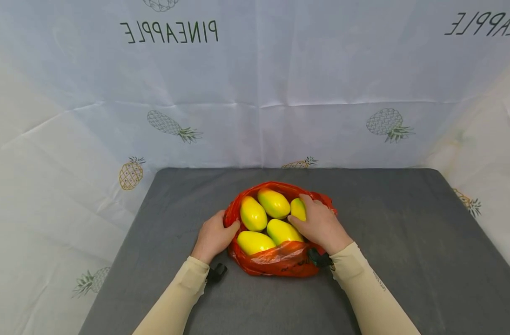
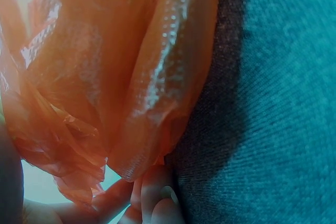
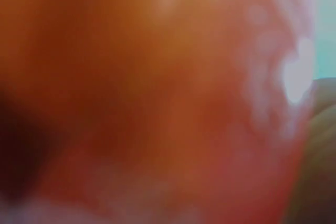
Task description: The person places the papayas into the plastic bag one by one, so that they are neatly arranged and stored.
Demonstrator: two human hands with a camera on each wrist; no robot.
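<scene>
A red plastic bag [image 1: 280, 260] lies opened out on the grey table, with several shiny yellow-green mangoes in it. My left hand [image 1: 215, 235] grips the bag's left rim, thumb over the edge and fingers on the outside. In the left wrist view, fingertips [image 2: 155, 192] meet the crinkled side of the bag [image 2: 163, 66]. My right hand [image 1: 322, 223] reaches into the right side of the bag and holds a mango [image 1: 298, 209] between thumb and fingers, covering part of it. Blurred red plastic [image 3: 184, 103] fills most of the right wrist view.
The other mangoes [image 1: 273, 203] sit close together in the bag, left of my right hand. The grey cloth-covered table [image 1: 397, 232] stretches to both sides. A white curtain [image 1: 322, 70] printed with pineapples hangs behind the table's far edge.
</scene>
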